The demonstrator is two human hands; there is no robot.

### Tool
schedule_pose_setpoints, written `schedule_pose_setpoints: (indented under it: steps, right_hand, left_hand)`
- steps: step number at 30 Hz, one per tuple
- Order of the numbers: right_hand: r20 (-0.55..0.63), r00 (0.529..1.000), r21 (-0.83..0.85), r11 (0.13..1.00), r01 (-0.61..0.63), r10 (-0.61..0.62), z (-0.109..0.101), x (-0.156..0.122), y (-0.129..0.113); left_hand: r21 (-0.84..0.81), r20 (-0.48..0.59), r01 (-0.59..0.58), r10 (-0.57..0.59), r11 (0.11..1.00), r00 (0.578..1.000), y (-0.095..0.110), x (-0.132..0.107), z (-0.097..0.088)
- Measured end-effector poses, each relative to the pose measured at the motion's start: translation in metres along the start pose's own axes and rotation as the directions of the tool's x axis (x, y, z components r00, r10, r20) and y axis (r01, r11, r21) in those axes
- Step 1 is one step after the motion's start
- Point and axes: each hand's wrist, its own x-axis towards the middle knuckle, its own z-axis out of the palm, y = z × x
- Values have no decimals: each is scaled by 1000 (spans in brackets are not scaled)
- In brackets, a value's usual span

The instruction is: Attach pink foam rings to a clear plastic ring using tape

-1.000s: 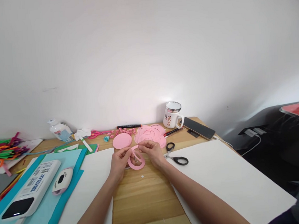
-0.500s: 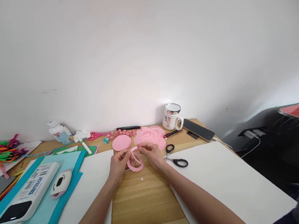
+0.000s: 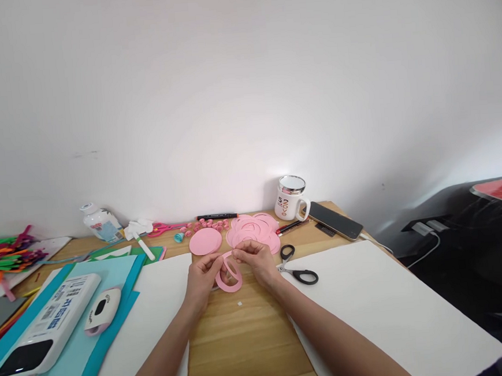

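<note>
Between my two hands hangs a curled pink paper spiral strip (image 3: 230, 286), held just above the wooden table. My left hand (image 3: 203, 280) pinches it at its upper left, fingers closed. My right hand (image 3: 255, 262) pinches the strip's upper right side, its thumb and fingertips close to those of the left. Right behind the hands lie a pink paper disc (image 3: 205, 241) and a pile of pink cut paper spirals (image 3: 254, 228). Black-handled scissors (image 3: 305, 276) rest by my right wrist, their blades partly hidden.
White sheets (image 3: 373, 300) lie on both sides. A white mug (image 3: 290, 202) and a phone (image 3: 336, 220) stand and lie at the back right. Small pink rolls (image 3: 214, 224) sit near a marker (image 3: 217, 217). At left are a power bank (image 3: 65, 312), a bottle (image 3: 101, 223) and pipe cleaners (image 3: 8, 256).
The paper loop has narrowed at its top and hangs slightly differently, while both hands keep their pinch in nearly the same place. The whole view has shifted slightly.
</note>
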Motion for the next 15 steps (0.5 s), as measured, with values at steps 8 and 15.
schedule_pose_setpoints:
  steps: [8,15]
  right_hand:
    - [-17,1000,-27,1000,13,-13,1,0,-1]
    - [25,1000,-33,999,-7,8,-2,1,4]
  left_hand:
    - [-7,-15,-7,7,1000,1000,-1,0,0]
    - [-19,-66,-7,5,1000,998,-1,1,0]
